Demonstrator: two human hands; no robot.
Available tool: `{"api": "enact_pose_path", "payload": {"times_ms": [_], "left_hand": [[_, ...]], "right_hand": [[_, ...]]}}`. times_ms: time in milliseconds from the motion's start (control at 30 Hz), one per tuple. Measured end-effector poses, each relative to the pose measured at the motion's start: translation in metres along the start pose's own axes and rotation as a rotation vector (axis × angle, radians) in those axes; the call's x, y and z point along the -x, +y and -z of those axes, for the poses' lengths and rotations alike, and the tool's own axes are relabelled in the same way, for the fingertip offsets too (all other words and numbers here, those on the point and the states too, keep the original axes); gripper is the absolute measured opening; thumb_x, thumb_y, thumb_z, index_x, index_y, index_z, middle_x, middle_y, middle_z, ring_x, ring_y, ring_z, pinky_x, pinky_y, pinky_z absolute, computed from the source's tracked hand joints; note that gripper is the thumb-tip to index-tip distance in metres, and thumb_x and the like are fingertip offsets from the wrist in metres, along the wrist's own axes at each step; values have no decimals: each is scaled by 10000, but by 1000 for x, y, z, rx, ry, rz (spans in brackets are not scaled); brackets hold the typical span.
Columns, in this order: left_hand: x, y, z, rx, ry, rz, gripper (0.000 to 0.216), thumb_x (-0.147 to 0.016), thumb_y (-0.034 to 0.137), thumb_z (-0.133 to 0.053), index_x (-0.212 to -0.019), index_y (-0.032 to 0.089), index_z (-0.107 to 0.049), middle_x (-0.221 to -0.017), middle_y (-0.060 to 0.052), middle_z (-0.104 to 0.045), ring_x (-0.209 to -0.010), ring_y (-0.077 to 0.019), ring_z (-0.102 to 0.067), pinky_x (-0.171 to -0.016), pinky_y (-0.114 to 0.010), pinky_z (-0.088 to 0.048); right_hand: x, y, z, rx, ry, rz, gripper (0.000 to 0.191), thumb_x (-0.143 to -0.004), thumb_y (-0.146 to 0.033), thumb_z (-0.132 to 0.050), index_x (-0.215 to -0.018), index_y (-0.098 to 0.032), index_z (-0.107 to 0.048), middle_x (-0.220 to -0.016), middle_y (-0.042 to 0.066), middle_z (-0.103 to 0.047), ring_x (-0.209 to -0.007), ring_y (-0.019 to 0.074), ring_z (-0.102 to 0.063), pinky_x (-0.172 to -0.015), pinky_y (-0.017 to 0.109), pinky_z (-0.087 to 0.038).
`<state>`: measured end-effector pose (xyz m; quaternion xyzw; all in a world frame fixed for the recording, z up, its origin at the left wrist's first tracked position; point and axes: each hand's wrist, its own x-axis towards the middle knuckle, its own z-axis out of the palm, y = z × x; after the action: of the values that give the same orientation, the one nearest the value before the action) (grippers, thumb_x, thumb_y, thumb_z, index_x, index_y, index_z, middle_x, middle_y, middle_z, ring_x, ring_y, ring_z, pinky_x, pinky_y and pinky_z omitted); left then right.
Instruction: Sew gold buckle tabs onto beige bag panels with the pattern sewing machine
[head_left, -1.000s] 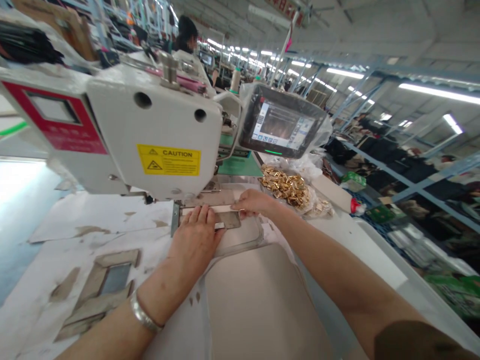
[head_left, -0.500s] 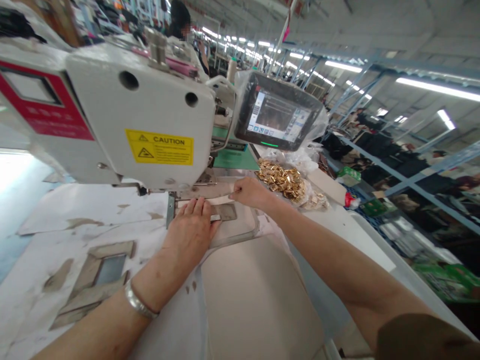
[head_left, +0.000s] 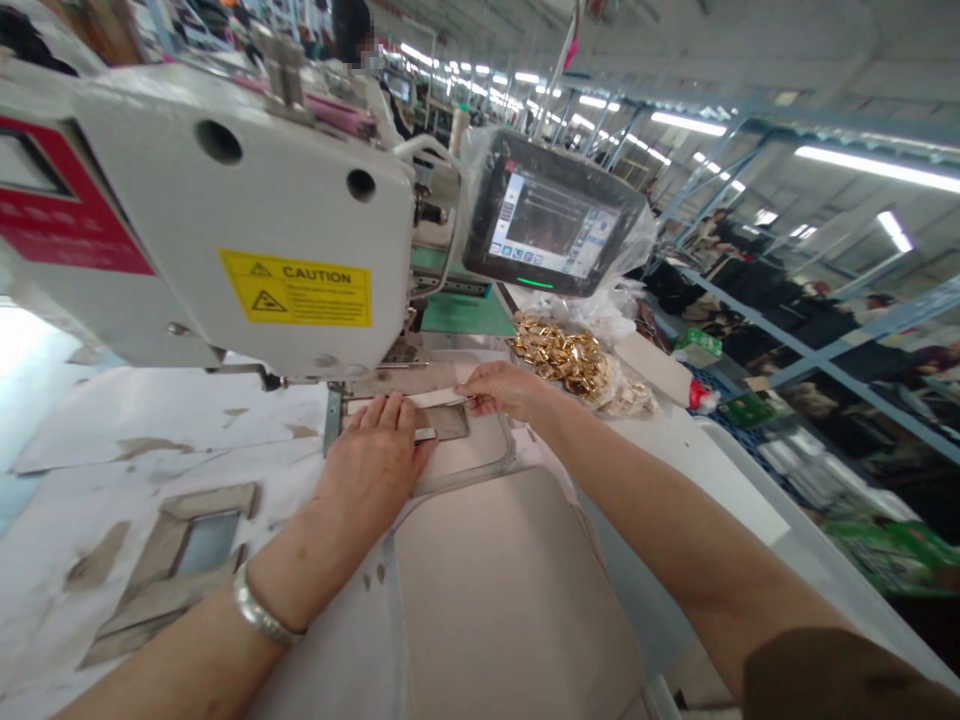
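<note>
A pale beige strip lies across the sewing machine's clamp plate, beneath the machine head. My left hand rests palm down on the plate, its fingers laid flat over the strip's left part. Beside its thumb a small silvery bar sticks out; its other end is hidden under the hand. At the strip's right end, my right hand is closed in a pinch on it. A rectangular recess shows in the plate just below the strip. In front lies a large beige panel.
Gold metal fittings lie heaped in clear plastic right of the machine. Above them stands a control screen. A taped square frame is on the white-covered table at left. Blue rails run along the right.
The right hand's fingers have shifted their grip at the strip's end and show more spread knuckles. My left hand stays pressed on the strip. The view has moved slightly.
</note>
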<state>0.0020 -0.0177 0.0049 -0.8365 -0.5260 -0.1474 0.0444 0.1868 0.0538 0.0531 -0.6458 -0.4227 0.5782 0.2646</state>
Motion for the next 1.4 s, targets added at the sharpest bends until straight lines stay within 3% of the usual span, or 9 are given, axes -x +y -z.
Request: {"api": "enact_pose_path", "payload": {"times_ms": [500,667,767,1000,1167,1400], "left_hand": [[-2,0,-2,-28,-30,18,509,-904,342,-490,-1282,4,-536,-1370,-251,-537,-1263,-362,-520,-1057,-474,-417],[-1,0,-2,-23,-19,14,493,-901,338,-490,-1262,8,-556,-1362,-252,-545,-1257,-364,-526,-1051,-477,-424],[0,-1,-4,-17,5,11,481,-894,330,-496,-1241,6,-573,-1344,-266,-554,-1243,-375,-537,-1025,-497,-447],[-14,18,-8,52,-2,-214,466,-873,122,-422,-1325,48,-509,-1369,-188,-562,-1277,-250,-522,-1090,-389,-397],[-17,28,6,45,-47,-84,429,-895,319,-514,-1234,60,-554,-1227,-193,-627,-1142,-278,-587,-996,-409,-462],[12,-1,22,-152,-14,83,441,-909,368,-508,-1194,35,-564,-1148,-204,-642,-1057,-307,-613,-899,-414,-508]], "right_hand": [[-5,11,-3,-16,85,22,306,-803,-56,-685,-590,-143,-485,-430,-39,-533,-399,66,-499,-467,178,-499],[-6,8,-7,276,183,60,385,-667,-140,-835,-564,-169,-465,-359,-70,-462,-360,67,-451,-401,168,-454],[-7,5,-7,453,134,34,397,-679,-216,-836,-547,-176,-464,-330,-60,-445,-343,85,-453,-389,192,-459],[-7,4,-4,448,59,1,341,-775,-221,-756,-571,-168,-488,-393,-34,-525,-329,86,-480,-367,190,-455],[-7,12,-3,378,42,49,300,-823,-215,-697,-596,-169,-506,-426,-25,-559,-317,84,-475,-333,181,-416],[-6,20,-1,310,57,101,245,-824,-183,-676,-639,-158,-517,-446,-33,-571,-326,77,-497,-336,165,-419]]}}
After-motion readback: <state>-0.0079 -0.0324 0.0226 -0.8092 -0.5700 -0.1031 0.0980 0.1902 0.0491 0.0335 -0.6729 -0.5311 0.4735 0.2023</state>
